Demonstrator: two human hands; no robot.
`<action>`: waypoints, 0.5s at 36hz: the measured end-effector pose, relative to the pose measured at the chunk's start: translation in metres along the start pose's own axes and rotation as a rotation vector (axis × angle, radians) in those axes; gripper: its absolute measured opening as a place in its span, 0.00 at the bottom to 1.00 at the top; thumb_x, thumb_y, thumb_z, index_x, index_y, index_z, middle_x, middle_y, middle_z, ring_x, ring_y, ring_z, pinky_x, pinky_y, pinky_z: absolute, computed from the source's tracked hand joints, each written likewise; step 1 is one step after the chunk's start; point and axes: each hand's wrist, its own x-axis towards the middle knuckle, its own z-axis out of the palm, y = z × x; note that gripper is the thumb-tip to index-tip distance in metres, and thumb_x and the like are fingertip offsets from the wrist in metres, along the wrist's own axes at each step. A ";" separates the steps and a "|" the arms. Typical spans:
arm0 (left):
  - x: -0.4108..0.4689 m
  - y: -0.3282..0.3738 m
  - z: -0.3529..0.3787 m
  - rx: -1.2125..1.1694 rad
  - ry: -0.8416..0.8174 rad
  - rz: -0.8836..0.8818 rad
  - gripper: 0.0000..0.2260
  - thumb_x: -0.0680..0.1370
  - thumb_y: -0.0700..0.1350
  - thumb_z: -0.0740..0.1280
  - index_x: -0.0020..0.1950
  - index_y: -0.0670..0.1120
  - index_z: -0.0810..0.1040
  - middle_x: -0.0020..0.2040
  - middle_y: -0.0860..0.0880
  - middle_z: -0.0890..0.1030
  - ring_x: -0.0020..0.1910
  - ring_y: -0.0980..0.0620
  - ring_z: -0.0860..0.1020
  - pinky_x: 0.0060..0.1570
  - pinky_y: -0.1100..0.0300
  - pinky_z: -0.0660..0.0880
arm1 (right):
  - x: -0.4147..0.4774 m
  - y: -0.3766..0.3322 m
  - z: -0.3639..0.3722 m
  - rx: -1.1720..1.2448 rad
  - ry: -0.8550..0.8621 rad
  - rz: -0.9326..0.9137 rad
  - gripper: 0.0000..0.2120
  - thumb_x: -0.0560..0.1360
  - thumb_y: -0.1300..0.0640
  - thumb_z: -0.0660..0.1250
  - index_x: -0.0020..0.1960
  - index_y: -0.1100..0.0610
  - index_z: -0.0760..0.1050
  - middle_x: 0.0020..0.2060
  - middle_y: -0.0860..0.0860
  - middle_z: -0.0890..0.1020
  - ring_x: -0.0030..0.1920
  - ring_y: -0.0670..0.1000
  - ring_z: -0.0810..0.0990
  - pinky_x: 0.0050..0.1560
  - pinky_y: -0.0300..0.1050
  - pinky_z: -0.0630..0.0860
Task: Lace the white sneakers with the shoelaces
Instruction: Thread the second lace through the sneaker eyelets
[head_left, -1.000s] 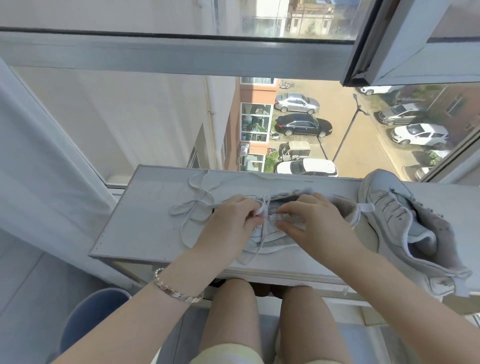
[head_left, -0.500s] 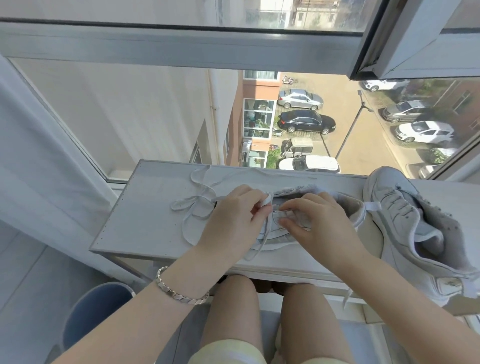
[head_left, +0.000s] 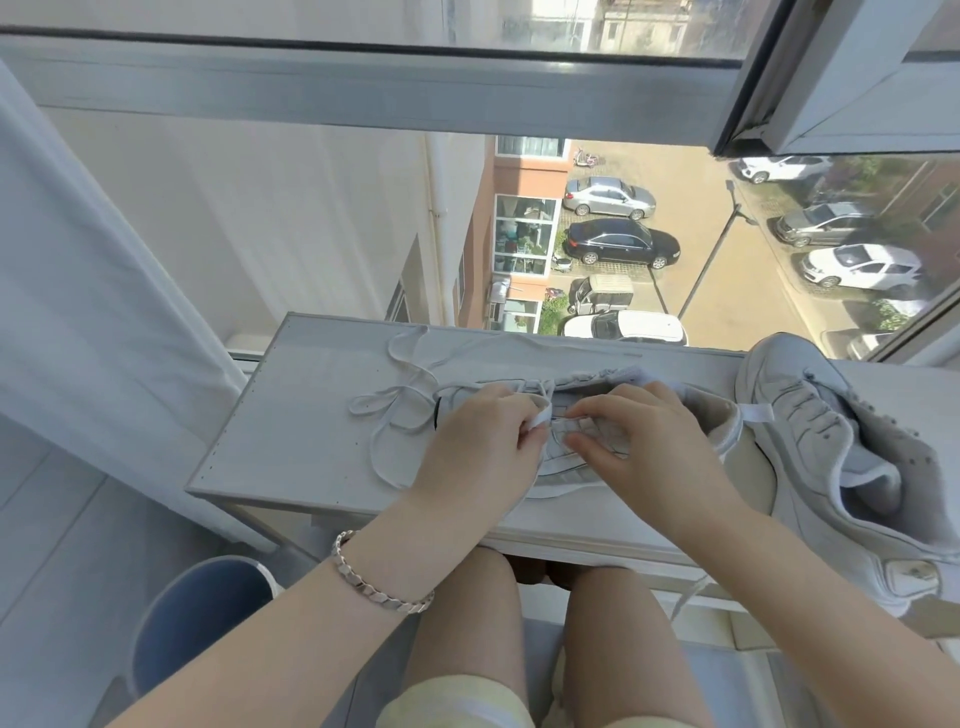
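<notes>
A white sneaker (head_left: 722, 421) lies on the white window ledge (head_left: 296, 421), toe to the left, mostly hidden under my hands. My left hand (head_left: 483, 447) pinches a flat white shoelace (head_left: 387, 410) near its end, just over the eyelets. My right hand (head_left: 649, 441) has its fingers curled on the sneaker's tongue and lacing, fingertips close to the left hand's. The loose lace loops over the ledge to the left. A second white sneaker (head_left: 831, 457) lies on its side at the right, untouched.
A window pane rises right behind the ledge, with a parking lot far below. A white curtain (head_left: 78, 312) hangs at the left. A blue bin (head_left: 192, 623) stands on the floor under the ledge's left end. My knees are under the ledge.
My hands have moved a little closer together over the eyelets. The lace end in the left hand has shifted slightly towards the right hand. The sneakers have stayed put.
</notes>
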 end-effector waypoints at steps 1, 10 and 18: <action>0.000 0.000 0.001 0.004 0.006 -0.006 0.13 0.77 0.43 0.64 0.34 0.43 0.69 0.34 0.54 0.65 0.37 0.51 0.69 0.39 0.58 0.65 | 0.000 0.000 0.000 0.002 -0.001 -0.002 0.07 0.71 0.56 0.73 0.49 0.53 0.82 0.40 0.47 0.80 0.48 0.54 0.72 0.47 0.53 0.71; 0.003 0.003 -0.002 0.054 -0.059 0.004 0.19 0.79 0.44 0.62 0.30 0.52 0.58 0.35 0.55 0.63 0.40 0.52 0.66 0.39 0.57 0.65 | 0.000 0.002 0.000 0.001 -0.001 -0.017 0.07 0.70 0.56 0.73 0.48 0.54 0.82 0.39 0.48 0.81 0.47 0.55 0.73 0.46 0.53 0.72; 0.007 -0.009 0.002 -0.193 -0.079 0.126 0.07 0.75 0.34 0.66 0.37 0.38 0.73 0.37 0.51 0.68 0.38 0.57 0.69 0.41 0.70 0.64 | 0.001 0.002 -0.001 0.009 -0.014 -0.037 0.07 0.70 0.57 0.73 0.48 0.54 0.82 0.38 0.46 0.79 0.46 0.56 0.73 0.45 0.54 0.73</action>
